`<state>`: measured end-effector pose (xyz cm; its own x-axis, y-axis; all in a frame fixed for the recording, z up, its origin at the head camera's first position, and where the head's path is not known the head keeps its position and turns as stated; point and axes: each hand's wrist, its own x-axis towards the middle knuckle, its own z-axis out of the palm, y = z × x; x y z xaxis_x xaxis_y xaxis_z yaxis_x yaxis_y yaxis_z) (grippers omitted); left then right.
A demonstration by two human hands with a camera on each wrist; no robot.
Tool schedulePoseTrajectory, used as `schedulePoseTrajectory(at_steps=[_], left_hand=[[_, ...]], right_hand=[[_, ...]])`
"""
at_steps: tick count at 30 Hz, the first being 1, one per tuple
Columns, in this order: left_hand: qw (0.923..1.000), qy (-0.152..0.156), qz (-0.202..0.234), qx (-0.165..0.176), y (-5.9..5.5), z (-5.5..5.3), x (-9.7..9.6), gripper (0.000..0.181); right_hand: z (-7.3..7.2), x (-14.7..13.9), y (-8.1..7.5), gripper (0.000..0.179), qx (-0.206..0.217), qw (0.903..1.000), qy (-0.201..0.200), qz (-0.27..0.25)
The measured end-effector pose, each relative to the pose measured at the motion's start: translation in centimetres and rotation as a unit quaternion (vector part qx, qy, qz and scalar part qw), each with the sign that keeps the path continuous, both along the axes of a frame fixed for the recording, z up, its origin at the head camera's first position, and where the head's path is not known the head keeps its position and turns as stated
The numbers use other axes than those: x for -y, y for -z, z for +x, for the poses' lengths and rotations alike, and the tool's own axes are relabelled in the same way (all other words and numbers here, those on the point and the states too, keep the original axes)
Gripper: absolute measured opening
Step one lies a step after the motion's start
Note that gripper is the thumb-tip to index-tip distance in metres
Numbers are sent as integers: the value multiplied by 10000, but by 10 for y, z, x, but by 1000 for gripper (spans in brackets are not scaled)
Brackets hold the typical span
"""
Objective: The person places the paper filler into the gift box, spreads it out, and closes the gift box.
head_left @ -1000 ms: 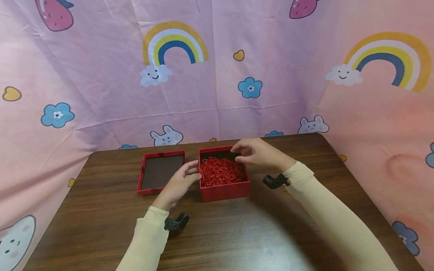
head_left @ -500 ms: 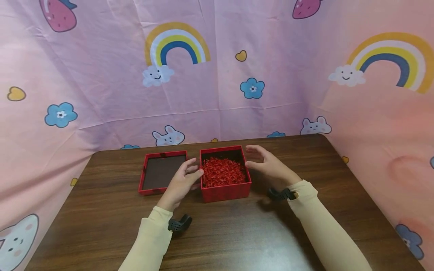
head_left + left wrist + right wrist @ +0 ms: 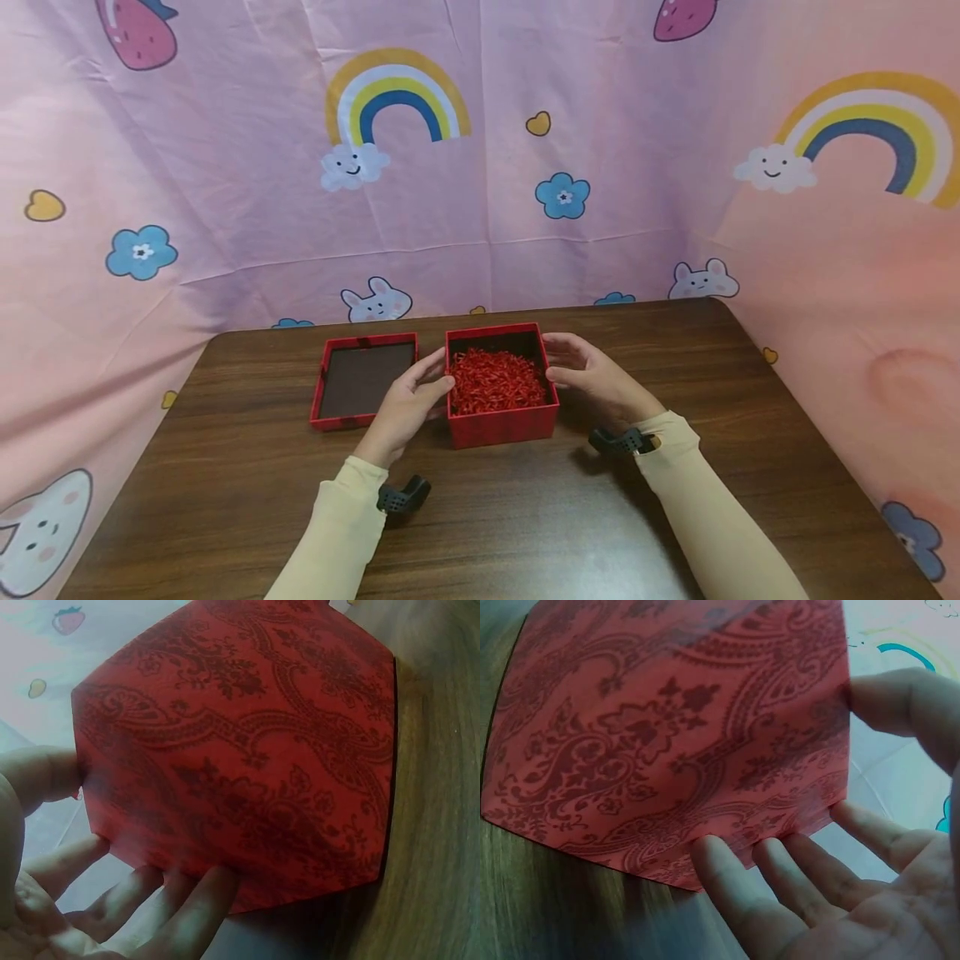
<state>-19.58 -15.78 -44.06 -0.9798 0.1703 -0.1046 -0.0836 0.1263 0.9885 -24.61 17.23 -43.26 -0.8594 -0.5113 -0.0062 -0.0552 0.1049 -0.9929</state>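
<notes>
A red box (image 3: 502,427) with a dark inside stands on the table, filled with red crinkled paper shreds (image 3: 497,382). My left hand (image 3: 405,408) is at its left wall, thumb by the rim. In the left wrist view, its extended fingers (image 3: 199,911) lie along the darkly patterned side (image 3: 247,750). Opposite it, my right hand (image 3: 603,379) touches the right wall, thumb at the top edge. Seen from the right wrist, the fingertips (image 3: 709,851) rest near that wall's far edge, the fingers only slightly bent.
To the left lies the box's shallow red lid (image 3: 363,383), dark inside facing up, just behind my left hand. The brown wood-grain table (image 3: 480,517) reaches back to a pink patterned cloth (image 3: 495,267). Black wrist devices (image 3: 405,496) jut out from both cuffs.
My right hand has come out from over the box's far right corner to its right wall. My left hand has stayed by the left wall, and the box has hardly moved.
</notes>
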Motion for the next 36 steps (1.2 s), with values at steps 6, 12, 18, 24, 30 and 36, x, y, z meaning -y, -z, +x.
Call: schedulePoseTrajectory(at_steps=[6, 12, 18, 24, 30, 36], left_hand=[[9996, 190, -181, -127, 1, -2, 2, 66], [9987, 356, -165, -327, -6, -2, 7, 68], [9957, 38, -48, -928, -25, 0, 37, 66], [9769, -406, -1680, -1253, -38, -1, 94, 75], [9462, -589, -3014, -1017, -43, -5, 157, 86], [9659, -246, -2574, 98, -28, -8, 190, 89]], right_hand=[[0, 0, 3, 63, -81, 9999, 33, -63], [-1, -1, 5, 62, -109, 9996, 34, -240], [0, 0, 5, 61, -122, 9997, 31, -226], [-1, -1, 5, 62, -199, 9996, 5, -189], [-1, -2, 6, 64, -211, 9998, -6, -51], [-2, -3, 8, 64, -195, 9998, -14, 0]])
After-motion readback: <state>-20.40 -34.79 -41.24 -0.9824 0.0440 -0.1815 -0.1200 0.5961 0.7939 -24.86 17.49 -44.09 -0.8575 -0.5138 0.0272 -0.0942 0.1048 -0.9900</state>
